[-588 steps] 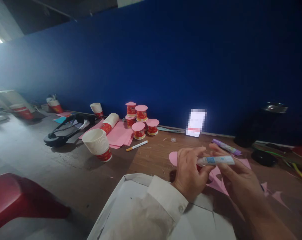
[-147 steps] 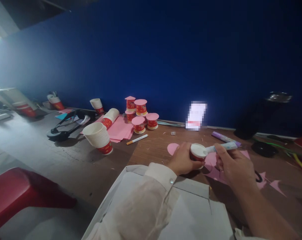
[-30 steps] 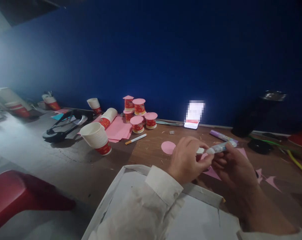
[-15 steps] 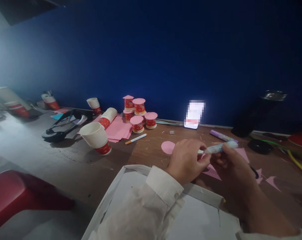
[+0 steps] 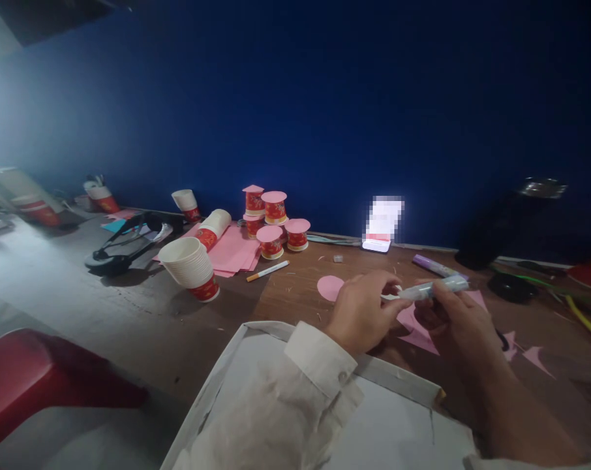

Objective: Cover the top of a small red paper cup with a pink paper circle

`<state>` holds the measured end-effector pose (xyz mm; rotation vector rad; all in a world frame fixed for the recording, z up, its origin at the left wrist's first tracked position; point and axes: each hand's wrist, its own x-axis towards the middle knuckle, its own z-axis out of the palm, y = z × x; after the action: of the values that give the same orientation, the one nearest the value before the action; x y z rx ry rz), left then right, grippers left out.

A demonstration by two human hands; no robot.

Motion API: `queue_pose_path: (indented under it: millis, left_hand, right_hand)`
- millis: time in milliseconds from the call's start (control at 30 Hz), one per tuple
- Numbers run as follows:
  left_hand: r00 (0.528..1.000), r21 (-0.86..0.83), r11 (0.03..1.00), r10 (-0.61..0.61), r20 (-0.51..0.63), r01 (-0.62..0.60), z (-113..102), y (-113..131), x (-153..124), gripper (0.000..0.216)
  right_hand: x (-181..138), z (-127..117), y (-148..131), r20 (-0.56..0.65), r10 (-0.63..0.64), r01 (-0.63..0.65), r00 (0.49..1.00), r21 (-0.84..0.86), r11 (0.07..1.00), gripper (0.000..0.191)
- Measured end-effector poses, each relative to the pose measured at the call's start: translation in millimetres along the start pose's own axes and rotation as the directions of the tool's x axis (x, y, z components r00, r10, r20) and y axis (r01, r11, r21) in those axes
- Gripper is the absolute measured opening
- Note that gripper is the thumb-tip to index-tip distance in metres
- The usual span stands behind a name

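My right hand (image 5: 464, 320) grips a pale blue, see-through tube (image 5: 425, 290) that looks like a glue tube, held sideways above the table. At the tube's left end is a narrow white tip (image 5: 389, 297). My left hand (image 5: 366, 310) has its fingers closed around that tip; whether the tip is a separate cap I cannot tell. A pink paper disc (image 5: 329, 288) lies on the table just left of my left hand. Under and behind my right hand are pink paper pieces (image 5: 420, 333), partly hidden. A purple tube (image 5: 435, 266) lies behind.
Small red cups with pink paper tops (image 5: 271, 241) stand behind, beside pink sheets (image 5: 234, 251). A stack of paper cups (image 5: 190, 264), a marker (image 5: 267, 271) and a headset-like black strap (image 5: 129, 245) lie leftward. A phone (image 5: 381, 225) leans on the blue wall. A white box lid (image 5: 398, 418) sits nearest me.
The view has shifted very slightly. My left fingers have shifted a little at the white tip, and the tube lies about as before in my right hand.
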<state>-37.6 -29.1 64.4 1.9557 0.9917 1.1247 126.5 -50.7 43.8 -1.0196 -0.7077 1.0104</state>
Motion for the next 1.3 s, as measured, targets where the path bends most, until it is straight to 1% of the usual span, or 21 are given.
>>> queue_pose_path:
  millis: [100, 200, 367, 433, 533, 700, 967, 1067, 1133, 1233, 1300]
  left_hand:
    - [0.996, -0.192, 0.977, -0.091, 0.001, 0.090, 2, 0, -1, 0.025]
    - [0.987, -0.334, 0.929, -0.163, 0.011, 0.157, 5, 2, -1, 0.029]
    - [0.977, -0.469, 0.864, -0.213, -0.012, 0.183, 9, 3, -1, 0.035]
    - [0.975, -0.488, 0.853, -0.221, -0.012, 0.187, 10, 3, -1, 0.036]
    - [0.973, -0.506, 0.840, -0.232, -0.012, 0.194, 11, 4, 0, 0.035]
    - [0.968, -0.510, 0.838, -0.249, -0.040, 0.194, 12, 8, -1, 0.031]
    - [0.966, -0.482, 0.858, -0.245, -0.080, 0.178, 12, 10, -2, 0.029]
    - [0.969, -0.472, 0.866, -0.232, -0.087, 0.165, 12, 10, -2, 0.028]
    - [0.972, -0.472, 0.868, -0.221, -0.086, 0.155, 11, 9, -2, 0.029]
    - [0.979, -0.483, 0.865, -0.194, -0.068, 0.138, 9, 8, -1, 0.034]
    - [0.983, -0.466, 0.876, -0.173, -0.066, 0.123, 9, 5, -1, 0.043]
  right_hand:
    - [0, 0, 0, 0.043, 0.020, -0.022, 0.999, 0.040, 0.999, 0.032]
    - [-1, 2, -3, 0.062, 0.047, -0.051, 0.997, 0.068, 0.996, 0.036]
    - [-6, 7, -8, 0.072, 0.131, -0.137, 0.989, 0.086, 0.987, 0.044]
    - [-8, 7, -9, 0.058, 0.154, -0.159, 0.986, 0.088, 0.983, 0.045]
    - [-8, 6, -9, 0.046, 0.150, -0.153, 0.988, 0.090, 0.984, 0.042]
    - [-6, 2, -7, 0.088, 0.141, -0.149, 0.986, 0.084, 0.985, 0.040]
    - [-3, 0, -8, 0.101, 0.085, -0.091, 0.991, 0.056, 0.994, 0.039]
    - [-5, 3, -8, 0.095, 0.059, -0.064, 0.994, 0.052, 0.997, 0.038]
    - [-6, 5, -8, 0.075, 0.065, -0.070, 0.995, 0.066, 0.995, 0.037]
    - [-7, 6, -8, 0.043, 0.109, -0.113, 0.993, 0.114, 0.987, 0.036]
    - [-7, 6, -8, 0.062, 0.118, -0.125, 0.991, 0.136, 0.983, 0.035]
